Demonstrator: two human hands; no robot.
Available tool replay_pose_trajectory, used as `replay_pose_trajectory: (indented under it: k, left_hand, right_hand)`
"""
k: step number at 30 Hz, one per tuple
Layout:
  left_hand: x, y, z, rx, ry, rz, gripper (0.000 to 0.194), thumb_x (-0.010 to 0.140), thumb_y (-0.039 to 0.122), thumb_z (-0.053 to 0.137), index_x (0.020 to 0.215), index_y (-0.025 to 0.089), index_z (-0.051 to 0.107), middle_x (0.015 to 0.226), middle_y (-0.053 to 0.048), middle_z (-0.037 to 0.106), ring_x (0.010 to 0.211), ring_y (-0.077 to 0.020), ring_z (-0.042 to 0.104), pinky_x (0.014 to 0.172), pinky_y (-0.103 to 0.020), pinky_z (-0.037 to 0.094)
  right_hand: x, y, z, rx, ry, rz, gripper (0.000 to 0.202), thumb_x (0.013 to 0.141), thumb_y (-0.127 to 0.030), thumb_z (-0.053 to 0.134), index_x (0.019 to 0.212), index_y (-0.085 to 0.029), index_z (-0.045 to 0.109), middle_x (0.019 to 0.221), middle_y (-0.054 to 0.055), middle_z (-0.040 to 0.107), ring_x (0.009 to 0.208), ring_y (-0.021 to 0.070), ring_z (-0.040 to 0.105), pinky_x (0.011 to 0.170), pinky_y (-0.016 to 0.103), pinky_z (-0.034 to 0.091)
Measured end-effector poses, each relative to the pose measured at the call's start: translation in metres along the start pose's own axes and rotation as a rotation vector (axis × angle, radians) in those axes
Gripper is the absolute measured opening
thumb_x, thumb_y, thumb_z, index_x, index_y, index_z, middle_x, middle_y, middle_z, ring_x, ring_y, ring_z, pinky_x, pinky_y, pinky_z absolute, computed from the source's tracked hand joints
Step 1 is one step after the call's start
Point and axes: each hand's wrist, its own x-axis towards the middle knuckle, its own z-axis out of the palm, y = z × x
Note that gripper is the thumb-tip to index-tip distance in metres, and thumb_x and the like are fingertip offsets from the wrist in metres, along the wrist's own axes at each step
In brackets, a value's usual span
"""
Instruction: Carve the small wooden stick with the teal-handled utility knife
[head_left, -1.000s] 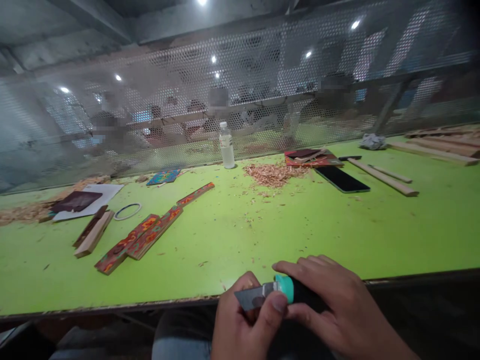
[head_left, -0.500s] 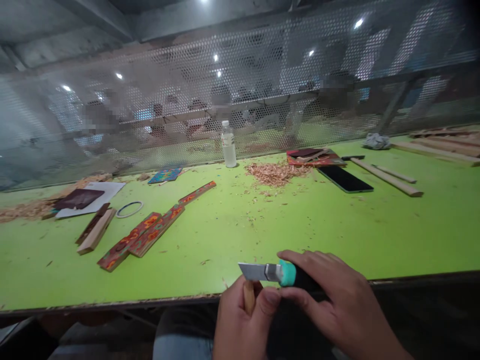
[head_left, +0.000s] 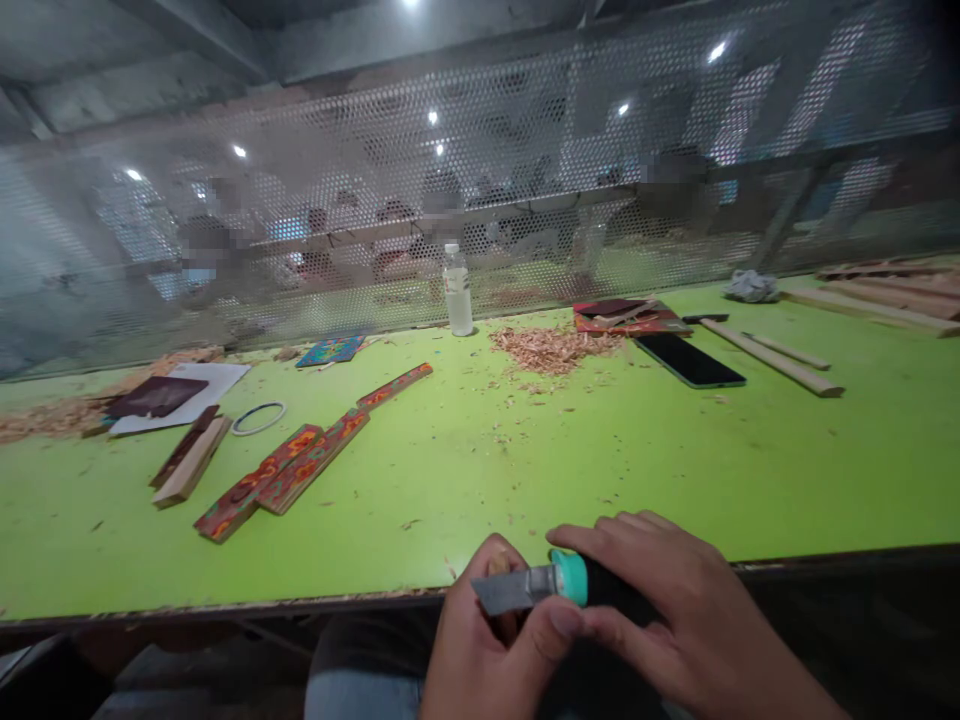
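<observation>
My left hand (head_left: 480, 640) is closed around a small wooden piece (head_left: 506, 625), of which only a short part shows between thumb and fingers. A utility knife (head_left: 571, 579) with a turquoise collar and black handle is gripped by my right hand (head_left: 675, 600). Its wide blade (head_left: 506, 591) points left and lies across the wooden piece. My left thumb presses near the base of the blade, close to my right thumb. Both hands are at the front edge of the green table (head_left: 465, 490).
Patterned strips (head_left: 315, 462) and wood blocks (head_left: 193, 462) lie left. Shavings (head_left: 551, 348) and a bottle (head_left: 457, 292) stand towards the back, before a perforated screen (head_left: 360, 200). A phone (head_left: 690, 360) and wooden sticks (head_left: 780, 358) lie right.
The knife blade has moved down and slightly left, now crossing the wooden piece rather than its top end. My left fingers have risen a little behind the blade.
</observation>
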Motion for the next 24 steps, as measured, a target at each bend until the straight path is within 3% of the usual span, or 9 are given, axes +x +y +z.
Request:
replay_pose_trajectory:
  k: [8,16,24]
  left_hand:
    - [0.0,-0.001,0.0,0.187,0.06,0.022,0.06,0.083,0.075,0.065,0.068,0.023,0.04,0.063,0.008,0.03,0.061,-0.0121,0.027,0.058,-0.027,0.024]
    - [-0.003,0.001,0.005,0.179,0.155,-0.009,0.062,0.079,0.078,0.067,0.066,0.023,0.043,0.065,0.007,0.032,0.063,-0.0132,0.032,0.059,-0.025,0.033]
    - [-0.005,-0.006,0.009,0.298,0.271,0.034,0.057,0.084,0.074,0.065,0.07,0.019,0.059,0.067,0.0,0.057,0.066,-0.0166,0.05,0.064,-0.027,0.041]
  right_hand:
    - [-0.003,0.001,0.007,-0.022,0.05,0.006,0.043,0.103,-0.059,0.048,0.12,-0.023,0.065,0.086,0.003,0.073,0.074,0.0212,0.065,0.067,0.035,0.045]
    - [-0.004,-0.002,0.009,-0.063,0.079,-0.006,0.037,0.103,-0.054,0.052,0.122,-0.023,0.062,0.083,0.002,0.07,0.073,0.0211,0.063,0.067,0.035,0.044]
    - [-0.007,-0.001,0.015,-0.099,0.103,0.022,0.038,0.104,-0.053,0.051,0.122,-0.023,0.064,0.084,0.003,0.071,0.075,0.0222,0.063,0.069,0.036,0.045]
